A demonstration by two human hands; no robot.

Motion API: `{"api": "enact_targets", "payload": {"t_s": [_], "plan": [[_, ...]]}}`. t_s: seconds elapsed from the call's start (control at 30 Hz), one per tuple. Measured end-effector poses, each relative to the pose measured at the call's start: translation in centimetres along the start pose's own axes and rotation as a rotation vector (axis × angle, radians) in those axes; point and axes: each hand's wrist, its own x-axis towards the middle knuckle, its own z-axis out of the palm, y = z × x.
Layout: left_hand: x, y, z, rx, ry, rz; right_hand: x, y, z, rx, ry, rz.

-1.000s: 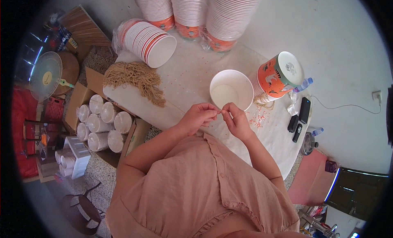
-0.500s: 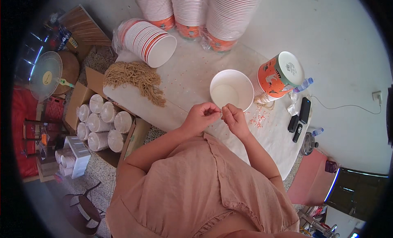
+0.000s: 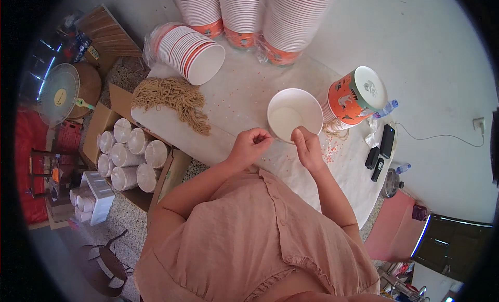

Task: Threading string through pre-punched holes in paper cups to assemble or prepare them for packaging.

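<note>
A white paper bucket [image 3: 295, 104] stands mouth up on the table in front of me. My left hand [image 3: 253, 146] is closed in a pinch just off its near left rim. My right hand [image 3: 309, 149] is closed at the near rim, thumb up. A thin string [image 3: 280, 140] appears to run between the two hands along the near rim; its ends are hidden in my fingers. A tan bundle of strings [image 3: 171, 102] lies at the table's left edge. More tan string [image 3: 332, 127] lies beside the upside-down stack of orange printed buckets [image 3: 345, 99] on the right.
Tall wrapped bucket stacks [image 3: 241, 14] line the back, with another stack [image 3: 182, 50] lying on its side. Small orange bits [image 3: 330, 151] are scattered about. Black devices [image 3: 386, 141] lie at the right edge. An open carton [image 3: 171, 177] of wrapped white cups stands left on the floor.
My hands have moved apart: the right one went a little right, the left slightly left. A thin line now shows between them. The bucket has barely shifted.
</note>
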Motion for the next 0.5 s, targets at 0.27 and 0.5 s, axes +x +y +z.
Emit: {"api": "enact_targets", "payload": {"t_s": [0.27,0.5], "plan": [[0.7,-1.6,-0.7,0.017,0.095,0.019,0.7,0.9,1.4,-0.521,-0.013,-0.336],[1.5,-0.8,-0.5,0.058,0.148,0.083,1.2,-0.3,-0.1,-0.347,-0.015,-0.238]]}}
